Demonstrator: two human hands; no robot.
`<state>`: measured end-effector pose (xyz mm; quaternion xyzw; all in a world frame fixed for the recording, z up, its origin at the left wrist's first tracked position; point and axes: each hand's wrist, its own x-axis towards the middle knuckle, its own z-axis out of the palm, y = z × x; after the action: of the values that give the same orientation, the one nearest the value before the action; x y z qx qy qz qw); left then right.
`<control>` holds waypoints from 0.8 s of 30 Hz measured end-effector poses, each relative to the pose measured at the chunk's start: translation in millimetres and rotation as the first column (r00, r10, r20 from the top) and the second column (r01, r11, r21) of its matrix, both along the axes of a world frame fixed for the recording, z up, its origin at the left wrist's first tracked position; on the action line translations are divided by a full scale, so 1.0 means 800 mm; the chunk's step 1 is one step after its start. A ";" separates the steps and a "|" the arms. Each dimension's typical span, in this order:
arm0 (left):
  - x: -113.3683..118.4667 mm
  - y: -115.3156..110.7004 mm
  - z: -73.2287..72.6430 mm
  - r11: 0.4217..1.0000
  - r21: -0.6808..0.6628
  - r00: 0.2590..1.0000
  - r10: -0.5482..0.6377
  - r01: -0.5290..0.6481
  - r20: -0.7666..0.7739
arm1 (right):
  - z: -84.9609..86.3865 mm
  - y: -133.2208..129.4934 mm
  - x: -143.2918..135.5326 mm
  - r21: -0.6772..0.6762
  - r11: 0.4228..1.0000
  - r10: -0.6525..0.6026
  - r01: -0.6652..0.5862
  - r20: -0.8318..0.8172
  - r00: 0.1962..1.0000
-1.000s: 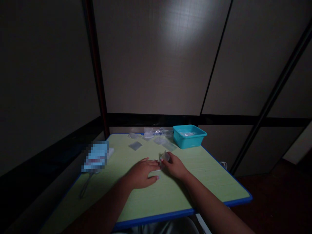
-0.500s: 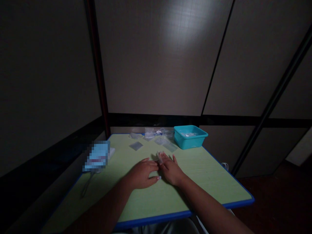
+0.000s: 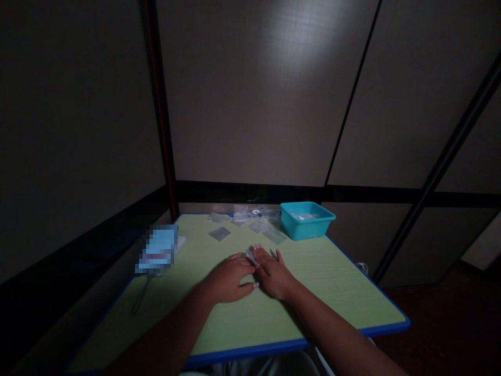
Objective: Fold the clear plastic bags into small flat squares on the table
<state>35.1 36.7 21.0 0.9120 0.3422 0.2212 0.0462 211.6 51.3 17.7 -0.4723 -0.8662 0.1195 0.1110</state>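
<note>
Both hands meet low over the middle of the green table (image 3: 313, 324). A small clear plastic bag (image 3: 251, 256) lies under their fingers, mostly covered. My left hand (image 3: 233, 279) rests on its near left side, fingers stretched toward the right. My right hand (image 3: 274, 274) lies flat with its fingers spread, pressing on the bag. Beyond the hands, a flat clear bag (image 3: 219, 234) lies apart on the left, and more clear bags (image 3: 270, 231) overlap near the teal basket (image 3: 309, 230), which has clear plastic inside.
At the table's back edge is a heap of clear packets (image 3: 240, 213) with something blue among them. A blurred light-blue object (image 3: 158, 249) with a strap stands at the left edge. Dark panelled walls rise behind and to the left.
The small bag under my fingers shows a little more on the left side. Both hands have hardly moved, and the view has shifted slightly.
</note>
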 end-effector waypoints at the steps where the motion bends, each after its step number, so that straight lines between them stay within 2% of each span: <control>1: 0.000 0.000 0.001 1.000 0.000 1.000 -0.001 0.001 0.003 | 0.000 0.000 0.000 -0.001 1.000 -0.002 0.002 0.002 1.000; 11: 0.001 -0.004 0.007 0.999 0.050 0.999 0.020 -0.022 0.026 | 0.002 0.000 0.000 0.021 0.999 -0.025 0.025 0.008 1.000; 16: 0.000 0.002 0.005 0.997 0.017 0.987 0.070 -0.073 0.146 | 0.001 0.000 0.001 0.029 0.999 -0.036 0.036 0.007 0.999; 18: -0.003 0.007 0.003 0.987 -0.035 0.956 0.161 -0.157 0.246 | 0.001 0.000 0.001 0.032 0.999 -0.043 0.043 0.010 0.999; 21: -0.008 0.016 -0.004 0.944 -0.186 0.843 0.328 -0.274 0.426 | 0.000 0.000 0.000 0.039 0.998 -0.046 0.045 0.013 0.999; 24: -0.012 0.026 -0.013 0.903 -0.326 0.738 0.421 -0.281 0.527 | 0.001 -0.002 -0.002 0.047 0.998 -0.050 0.048 0.033 0.998</control>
<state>25.9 57.6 10.3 0.7057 0.5003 0.4558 0.2094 210.2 49.9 18.8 -0.4926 -0.8587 0.0888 0.1100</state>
